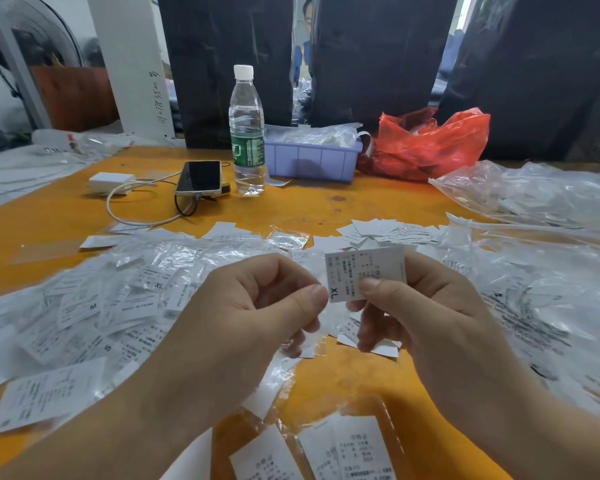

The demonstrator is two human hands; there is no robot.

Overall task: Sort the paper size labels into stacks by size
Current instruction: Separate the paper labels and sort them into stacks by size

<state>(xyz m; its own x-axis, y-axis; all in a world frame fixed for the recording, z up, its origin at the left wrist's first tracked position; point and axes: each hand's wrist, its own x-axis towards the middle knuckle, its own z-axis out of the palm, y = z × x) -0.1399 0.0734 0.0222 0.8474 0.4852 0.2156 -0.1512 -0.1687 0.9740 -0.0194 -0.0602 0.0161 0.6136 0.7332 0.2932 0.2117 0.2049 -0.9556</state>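
A flat, rectangular white paper label (364,271) printed XL is held above the middle of the orange tabletop (284,206), pinched under the right hand's (426,306) thumb. The left hand (253,303) is loosely curled just beside it, with nothing visibly in its grasp, over crinkled clear sleeves (174,258).

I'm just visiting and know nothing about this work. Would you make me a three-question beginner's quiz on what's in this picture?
1. True or false: the right hand pinches a label.
2. Which size is printed on that label? A) S B) M C) XL
3. What stands between the phone and the purple tray?

Key: 1. True. 2. C. 3. A clear water bottle, upright with a white cap.
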